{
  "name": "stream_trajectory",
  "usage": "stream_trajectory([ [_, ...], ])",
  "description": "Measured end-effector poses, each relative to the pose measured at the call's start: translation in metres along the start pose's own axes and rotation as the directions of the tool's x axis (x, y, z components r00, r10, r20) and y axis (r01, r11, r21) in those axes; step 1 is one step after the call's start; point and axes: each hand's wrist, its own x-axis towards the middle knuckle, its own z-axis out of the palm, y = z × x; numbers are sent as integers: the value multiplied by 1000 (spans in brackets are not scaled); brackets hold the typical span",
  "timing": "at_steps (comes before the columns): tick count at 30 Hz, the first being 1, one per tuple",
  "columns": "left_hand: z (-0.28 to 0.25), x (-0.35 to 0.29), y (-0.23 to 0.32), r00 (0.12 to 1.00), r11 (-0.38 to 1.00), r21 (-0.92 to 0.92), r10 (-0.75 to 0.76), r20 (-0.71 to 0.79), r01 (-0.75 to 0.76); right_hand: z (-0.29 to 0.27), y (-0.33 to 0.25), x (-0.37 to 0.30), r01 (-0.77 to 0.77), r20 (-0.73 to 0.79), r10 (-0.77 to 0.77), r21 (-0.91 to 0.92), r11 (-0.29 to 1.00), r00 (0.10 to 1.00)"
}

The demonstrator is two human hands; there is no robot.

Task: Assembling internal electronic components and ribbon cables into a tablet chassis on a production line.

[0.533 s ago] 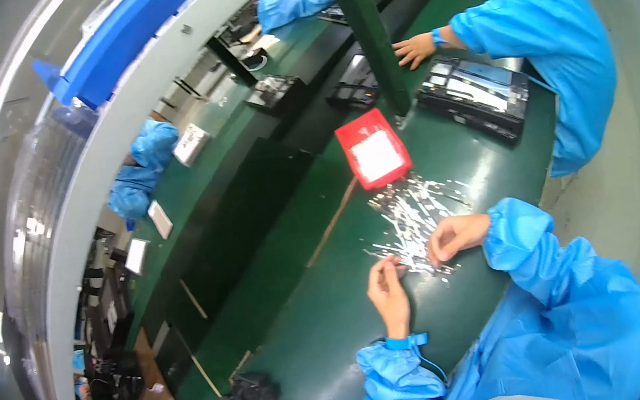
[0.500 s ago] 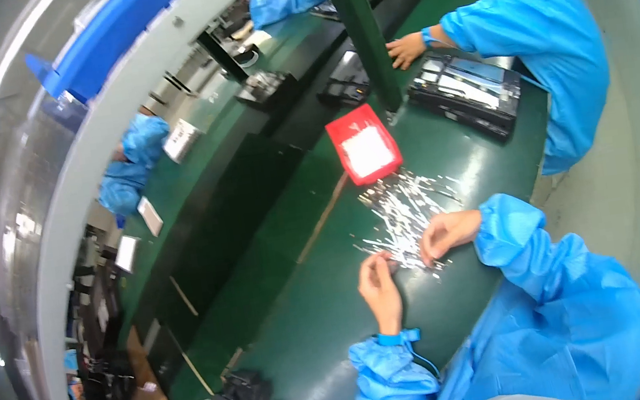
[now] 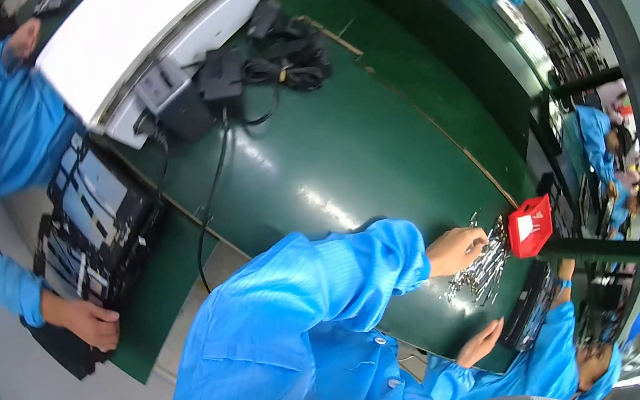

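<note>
A loose heap of small, thin, shiny strips lies on the green bench; their exact kind is too small to tell. My left hand is at the heap's edge, its fingers curled and thumb tip pressed in; anything between them is hidden. Nearer my body, on the other side of the heap, my right hand hovers by the bench edge with its fingers stretched out and nothing visible in them. Beyond the strips sits a red tray with some pale pieces inside.
Black adapters and coiled cables lie at the far left beside a white box-like unit. A co-worker's hand rests at an opened black device on the left. Another co-worker handles a dark device at right.
My view has swung far to the left, so heap and tray now appear at the right. My right hand has come away from the strips; my left stays beside them.
</note>
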Motion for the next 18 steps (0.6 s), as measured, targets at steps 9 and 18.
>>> stream_trajectory([
  [9,18,12,-5,991,990,-49,133,4,-133,16,-4,-45,-57,149,123,-382,922,981],
  [18,3,12,-11,995,993,71,98,17,-99,-5,-19,-37,-224,195,333,-432,874,923],
])
